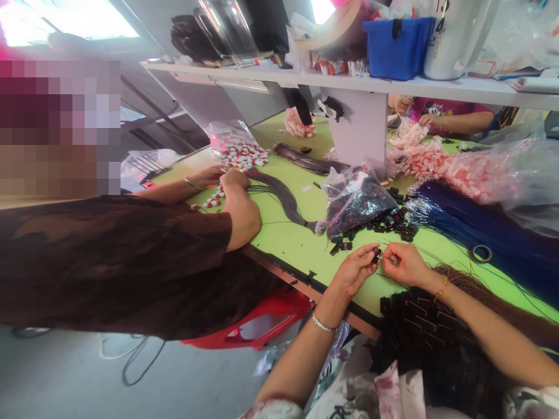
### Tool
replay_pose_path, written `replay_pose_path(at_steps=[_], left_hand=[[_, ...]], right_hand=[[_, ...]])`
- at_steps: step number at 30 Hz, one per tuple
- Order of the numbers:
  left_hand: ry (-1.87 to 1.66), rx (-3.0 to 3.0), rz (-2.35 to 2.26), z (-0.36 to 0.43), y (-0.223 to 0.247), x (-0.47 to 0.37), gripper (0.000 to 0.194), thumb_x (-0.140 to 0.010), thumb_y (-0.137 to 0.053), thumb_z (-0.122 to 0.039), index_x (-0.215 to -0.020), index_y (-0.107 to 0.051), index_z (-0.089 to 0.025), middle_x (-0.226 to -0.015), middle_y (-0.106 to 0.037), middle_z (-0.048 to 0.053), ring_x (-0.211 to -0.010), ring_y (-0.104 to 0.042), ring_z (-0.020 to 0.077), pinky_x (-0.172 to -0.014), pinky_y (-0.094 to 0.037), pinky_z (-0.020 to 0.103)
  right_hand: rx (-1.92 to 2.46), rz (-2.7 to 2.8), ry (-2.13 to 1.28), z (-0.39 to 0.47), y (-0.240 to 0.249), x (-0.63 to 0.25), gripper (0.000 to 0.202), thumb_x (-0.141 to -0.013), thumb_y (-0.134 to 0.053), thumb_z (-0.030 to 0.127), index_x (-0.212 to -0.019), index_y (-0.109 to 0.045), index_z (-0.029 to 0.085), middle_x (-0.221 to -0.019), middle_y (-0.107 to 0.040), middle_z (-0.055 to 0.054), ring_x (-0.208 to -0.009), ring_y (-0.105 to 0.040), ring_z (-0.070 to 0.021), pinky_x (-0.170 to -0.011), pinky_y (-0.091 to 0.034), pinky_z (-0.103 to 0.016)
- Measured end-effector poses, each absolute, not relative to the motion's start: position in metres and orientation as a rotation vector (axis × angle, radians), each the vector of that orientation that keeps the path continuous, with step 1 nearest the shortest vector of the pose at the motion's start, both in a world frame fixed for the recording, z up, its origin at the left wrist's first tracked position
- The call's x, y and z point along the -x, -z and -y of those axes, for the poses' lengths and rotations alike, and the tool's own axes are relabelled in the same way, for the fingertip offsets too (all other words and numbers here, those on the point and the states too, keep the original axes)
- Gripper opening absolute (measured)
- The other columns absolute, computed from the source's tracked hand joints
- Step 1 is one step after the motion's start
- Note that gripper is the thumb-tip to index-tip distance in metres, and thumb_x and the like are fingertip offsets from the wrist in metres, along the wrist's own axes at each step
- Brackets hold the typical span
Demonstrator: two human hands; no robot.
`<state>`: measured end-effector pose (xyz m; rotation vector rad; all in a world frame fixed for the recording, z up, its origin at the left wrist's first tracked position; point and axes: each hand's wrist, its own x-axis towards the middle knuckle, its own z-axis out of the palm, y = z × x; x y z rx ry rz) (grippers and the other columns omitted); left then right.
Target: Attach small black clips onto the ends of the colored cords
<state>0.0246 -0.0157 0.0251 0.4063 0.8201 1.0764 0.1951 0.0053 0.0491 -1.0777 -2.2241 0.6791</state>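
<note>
Between the fingertips of my left hand (357,269) is a small black connector housing (376,255). My right hand (404,265) is closed in a pinch right beside it, gripping a thin wire (384,259) whose end points at the housing. Whether the wire's tip is inside the housing I cannot tell. Just beyond my hands, loose black connectors (393,220) lie around a clear plastic bag (356,201) of dark parts. Brown wires (476,288) run under and past my right forearm. A heap of black pieces (419,320) sits close to my body.
A co-worker's arms (239,203) reach over the table at left, near red-and-white parts (242,152). Dark blue wires (476,233) lie at right, with pink-and-white connectors (454,169) behind. A shelf (349,81) bearing a blue bin (397,49) crosses above. Another person's hands (430,121) show beyond.
</note>
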Motion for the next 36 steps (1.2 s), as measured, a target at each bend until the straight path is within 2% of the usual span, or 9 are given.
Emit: replay_pose_path(at_steps=[7, 13, 17, 20, 23, 29, 36], left_hand=[[-1.132, -0.498, -0.955, 0.021, -0.026, -0.035, 0.037, -0.059, -0.081, -0.023, -0.092, -0.069, -0.013, -0.074, -0.065, 0.004, -0.062, -0.056, 0.0087, -0.060, -0.045, 0.021], [-1.222, -0.465, -1.033, 0.024, -0.030, -0.042, 0.039, -0.053, -0.083, -0.025, -0.087, -0.068, -0.013, -0.072, -0.063, 0.002, -0.061, -0.054, 0.0075, -0.059, -0.044, 0.020], [-1.229, -0.506, -1.044, 0.027, -0.031, -0.045, 0.034, -0.055, -0.080, -0.024, -0.085, -0.067, -0.013, -0.069, -0.061, 0.001, -0.059, -0.054, 0.0073, -0.058, -0.044, 0.021], [-1.222, -0.523, -1.065, 0.028, -0.031, -0.040, 0.029, -0.057, -0.076, -0.021, -0.083, -0.067, -0.013, -0.068, -0.060, 0.000, -0.057, -0.053, 0.0076, -0.055, -0.043, 0.021], [-1.196, -0.539, -1.093, 0.028, -0.030, -0.031, 0.024, -0.057, -0.072, -0.017, -0.080, -0.066, -0.013, -0.067, -0.058, -0.001, -0.056, -0.052, 0.0076, -0.051, -0.042, 0.020], [-1.141, -0.594, -1.102, 0.027, -0.025, -0.024, 0.025, -0.058, -0.069, -0.018, -0.082, -0.065, -0.013, -0.069, -0.057, 0.000, -0.057, -0.053, 0.0082, -0.051, -0.042, 0.020], [-1.125, -0.574, -1.073, 0.026, -0.024, -0.031, 0.027, -0.060, -0.072, -0.020, -0.085, -0.065, -0.013, -0.069, -0.057, 0.000, -0.059, -0.054, 0.0085, -0.053, -0.043, 0.020]], right_hand=[[1.003, 2.337, -0.582, -0.006, -0.048, -0.194, 0.010, -0.075, -0.049, 0.016, -0.065, -0.051, 0.017, -0.062, -0.051, 0.001, -0.059, -0.043, -0.0107, -0.058, -0.029, -0.022], [1.066, 2.309, -0.677, -0.005, -0.048, -0.194, 0.011, -0.076, -0.047, 0.015, -0.066, -0.051, 0.017, -0.062, -0.052, 0.001, -0.057, -0.043, -0.0098, -0.055, -0.029, -0.021], [1.102, 2.306, -0.722, -0.005, -0.047, -0.193, 0.009, -0.075, -0.049, 0.015, -0.068, -0.054, 0.017, -0.058, -0.053, 0.002, -0.053, -0.042, -0.0095, -0.053, -0.029, -0.021], [1.123, 2.271, -0.778, -0.012, -0.048, -0.199, 0.013, -0.080, -0.046, 0.017, -0.073, -0.057, 0.017, -0.062, -0.057, 0.001, -0.056, -0.046, -0.0102, -0.055, -0.031, -0.020], [1.314, 2.204, -0.669, -0.022, -0.049, -0.209, 0.020, -0.087, -0.040, 0.021, -0.079, -0.058, 0.017, -0.070, -0.061, -0.001, -0.061, -0.050, -0.0118, -0.058, -0.034, -0.022], [1.710, 2.490, -0.333, -0.029, -0.038, -0.211, 0.015, -0.083, -0.048, 0.023, -0.088, -0.061, 0.018, -0.089, -0.064, -0.007, -0.072, -0.057, -0.0161, -0.060, -0.032, -0.025], [1.732, 2.623, -0.222, -0.024, -0.038, -0.202, 0.018, -0.086, -0.042, 0.020, -0.091, -0.057, 0.012, -0.091, -0.063, -0.013, -0.076, -0.059, -0.0197, -0.063, -0.033, -0.027]])
